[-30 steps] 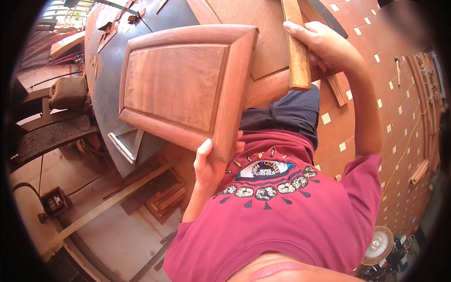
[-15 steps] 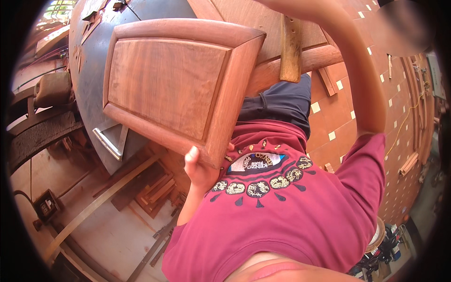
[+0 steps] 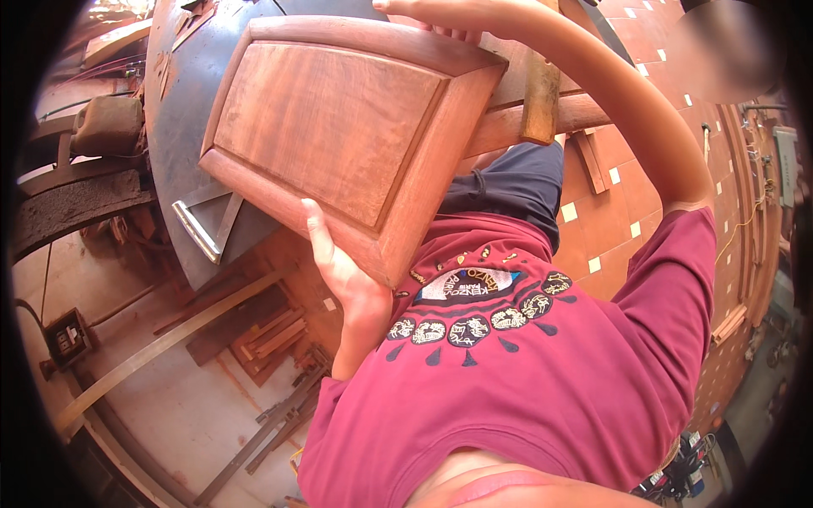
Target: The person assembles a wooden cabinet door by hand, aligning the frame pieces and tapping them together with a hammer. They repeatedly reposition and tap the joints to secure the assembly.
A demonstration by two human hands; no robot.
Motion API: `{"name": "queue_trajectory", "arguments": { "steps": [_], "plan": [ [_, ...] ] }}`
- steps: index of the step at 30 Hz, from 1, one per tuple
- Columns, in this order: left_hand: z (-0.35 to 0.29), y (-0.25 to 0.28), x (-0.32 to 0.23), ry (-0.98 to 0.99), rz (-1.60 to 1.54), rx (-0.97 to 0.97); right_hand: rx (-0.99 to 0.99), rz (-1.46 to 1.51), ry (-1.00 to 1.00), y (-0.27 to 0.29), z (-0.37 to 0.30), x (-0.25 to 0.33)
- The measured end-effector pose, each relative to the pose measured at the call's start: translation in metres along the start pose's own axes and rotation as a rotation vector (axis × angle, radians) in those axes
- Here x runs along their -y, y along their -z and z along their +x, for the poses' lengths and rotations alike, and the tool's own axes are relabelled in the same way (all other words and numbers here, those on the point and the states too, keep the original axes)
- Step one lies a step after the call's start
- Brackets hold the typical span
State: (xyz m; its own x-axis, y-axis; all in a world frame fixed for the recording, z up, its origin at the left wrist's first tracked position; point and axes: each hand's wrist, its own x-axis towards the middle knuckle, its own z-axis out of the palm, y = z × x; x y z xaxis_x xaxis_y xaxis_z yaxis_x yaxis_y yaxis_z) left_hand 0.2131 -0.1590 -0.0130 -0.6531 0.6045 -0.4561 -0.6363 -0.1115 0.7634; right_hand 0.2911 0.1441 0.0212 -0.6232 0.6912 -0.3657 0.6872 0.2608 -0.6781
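Note:
A framed reddish-brown wooden panel [image 3: 322, 127] is held tilted before me, its inner field bordered by rounded, mitred frame pieces. My left hand [image 3: 349, 275] grips its lower corner, thumb laid on the front of the frame and the other fingers hidden behind. At the panel's upper edge is my right hand [image 3: 449, 15], partly cut off by the top of the view. Its fingers bend over that edge, while one digit points left.
A dark worktable [image 3: 182, 118] lies under the panel, with a metal try square [image 3: 203, 229] at its near edge. An ochre wooden piece [image 3: 540, 102] rests over another frame [image 3: 542, 121] on the right. Wood offcuts [image 3: 271, 339] lie lower left; long boards [image 3: 754, 186] lie far right.
My right hand has come down into view onto the panel's upper edge. The panel has shifted slightly right and up in view, and my left thumb lies further onto its frame.

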Motion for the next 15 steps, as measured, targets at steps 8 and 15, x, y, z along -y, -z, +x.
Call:
{"name": "queue_trajectory", "arguments": {
  "steps": [8,15],
  "plan": [
    [0.022,0.034,0.017,-0.137,0.005,0.097,-0.470,-0.333,0.302,-0.049,-0.026,0.007],
    [0.047,0.061,0.044,-0.251,-0.038,0.164,-0.183,-0.126,0.196,-0.039,-0.026,0.024]
  ]
}}
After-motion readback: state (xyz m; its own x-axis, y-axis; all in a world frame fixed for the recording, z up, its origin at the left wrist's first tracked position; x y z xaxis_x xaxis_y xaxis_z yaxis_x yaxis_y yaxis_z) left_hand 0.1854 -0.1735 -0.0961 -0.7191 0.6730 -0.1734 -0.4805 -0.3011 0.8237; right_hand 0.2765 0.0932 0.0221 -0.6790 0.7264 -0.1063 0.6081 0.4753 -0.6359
